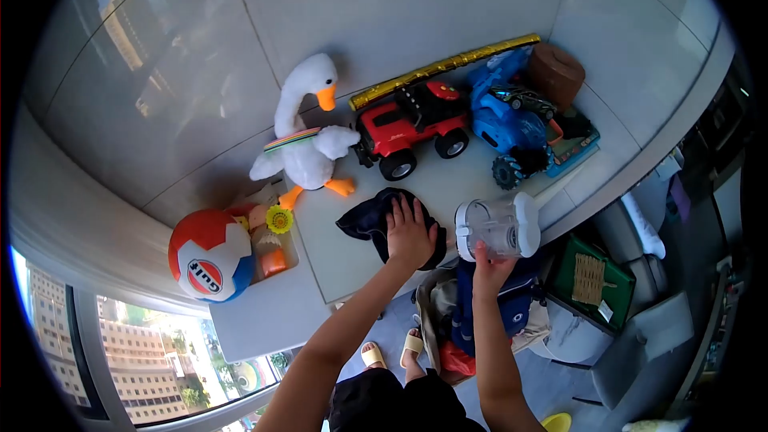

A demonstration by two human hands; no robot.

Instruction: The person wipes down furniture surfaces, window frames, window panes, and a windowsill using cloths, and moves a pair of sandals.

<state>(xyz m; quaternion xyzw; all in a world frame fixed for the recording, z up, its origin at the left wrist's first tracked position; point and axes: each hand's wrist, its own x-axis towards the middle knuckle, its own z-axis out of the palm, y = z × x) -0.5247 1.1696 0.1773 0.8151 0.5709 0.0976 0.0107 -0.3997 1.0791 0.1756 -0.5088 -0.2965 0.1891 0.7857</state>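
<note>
My left hand (pixel 410 238) lies with fingers spread on top of a dark cap (pixel 368 216), which rests on the white tabletop (pixel 320 248). My right hand (pixel 490 272) grips a clear plastic jar (pixel 492 224) with white ends, tilted on its side at the table's right front edge. The jar looks see-through, with no contents I can make out. Behind the cap stand a white plush goose (pixel 308 152) with an orange beak and a red toy car (pixel 412 124) with black wheels.
A blue toy vehicle (pixel 504 124), a brown roll (pixel 554 74) and a long gold tube (pixel 448 70) sit along the wall. At left is a Gulf ball (pixel 210 254) beside a yellow flower toy (pixel 278 219). Below stand bags (pixel 512 304) and a green box (pixel 572 272).
</note>
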